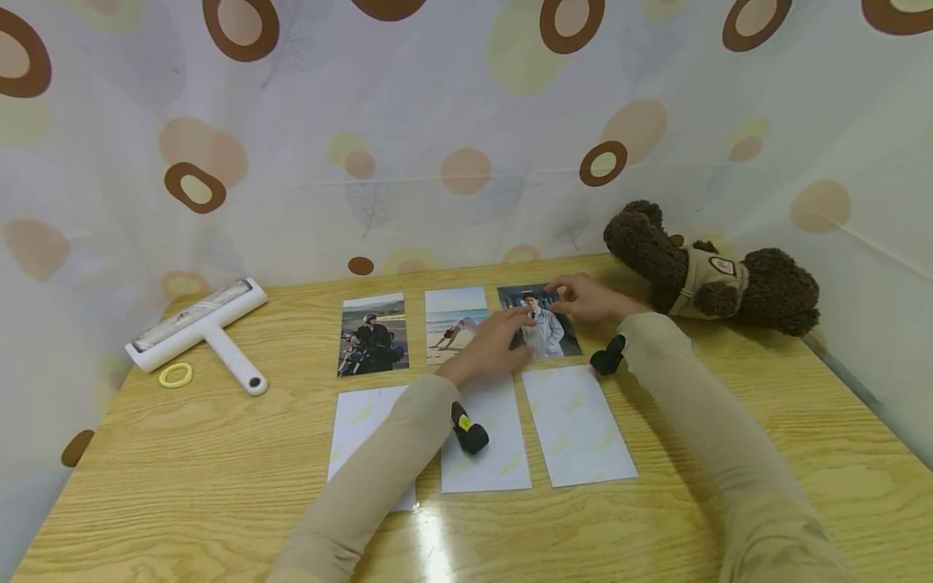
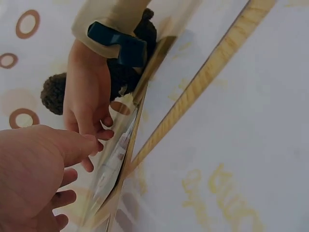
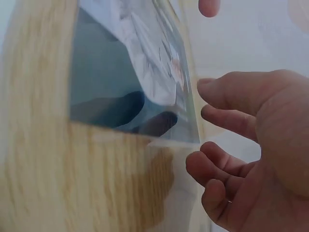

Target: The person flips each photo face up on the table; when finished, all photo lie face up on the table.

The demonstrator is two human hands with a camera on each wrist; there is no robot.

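Note:
A glossy photo of a person in a white coat (image 1: 547,330) lies at the right end of the upper row. My left hand (image 1: 490,346) hovers by its left edge, fingers loosely bent. Over its upper right corner is my right hand (image 1: 589,300), thumb and fingers apart with nothing between them. In the right wrist view, this hand (image 3: 260,125) stands off the photo (image 3: 104,72), which carries dark reflections of fingers. The left wrist view has both hands near each other, the left hand (image 2: 38,169) in front. A beach photo (image 1: 446,312) is partly covered by my left hand.
A motorcyclist photo (image 1: 373,336) lies to the left. Three white sheets (image 1: 579,425) form a lower row, partly under my left arm. A lint roller (image 1: 200,324) and yellow ring (image 1: 176,375) are at far left. A brown teddy bear (image 1: 780,291) lies at far right.

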